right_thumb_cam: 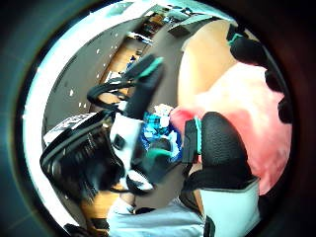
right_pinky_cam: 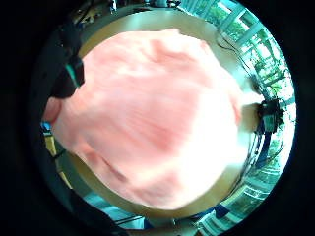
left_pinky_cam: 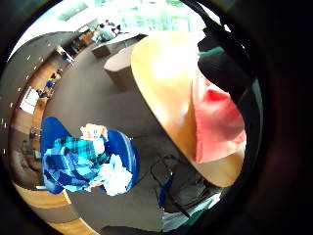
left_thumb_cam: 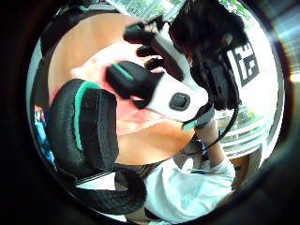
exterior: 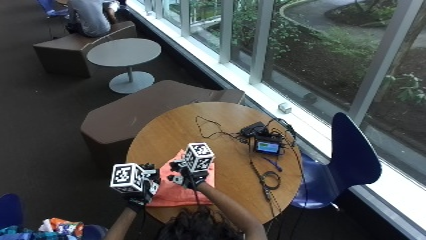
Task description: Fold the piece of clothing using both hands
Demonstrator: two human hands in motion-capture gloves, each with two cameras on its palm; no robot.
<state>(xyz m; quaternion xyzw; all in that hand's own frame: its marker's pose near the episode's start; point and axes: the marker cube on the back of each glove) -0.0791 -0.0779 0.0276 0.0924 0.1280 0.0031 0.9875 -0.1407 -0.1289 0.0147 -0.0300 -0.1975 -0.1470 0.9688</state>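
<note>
A salmon-pink cloth (exterior: 177, 195) lies flat near the front edge of the round wooden table (exterior: 200, 125). My right hand (exterior: 186, 177) is over the cloth's middle with its fingers spread. In the right little finger side view the cloth (right_pinky_cam: 152, 113) fills the picture, close under the palm. My left hand (exterior: 140, 192) hovers at the cloth's left edge, by the table rim, fingers straight and holding nothing. The left little finger side view shows the cloth (left_pinky_cam: 217, 122) lying on the table edge. The left thumb (left_thumb_cam: 86, 126) and the right hand (left_thumb_cam: 159, 84) both show above the cloth.
Cables and a small device with a lit screen (exterior: 267, 146) lie on the table's far right. A blue chair (exterior: 353, 150) stands to the right. A blue seat holding plaid clothes (left_pinky_cam: 83, 161) sits on the floor to my left. Brown seat blocks (exterior: 153, 107) stand behind the table.
</note>
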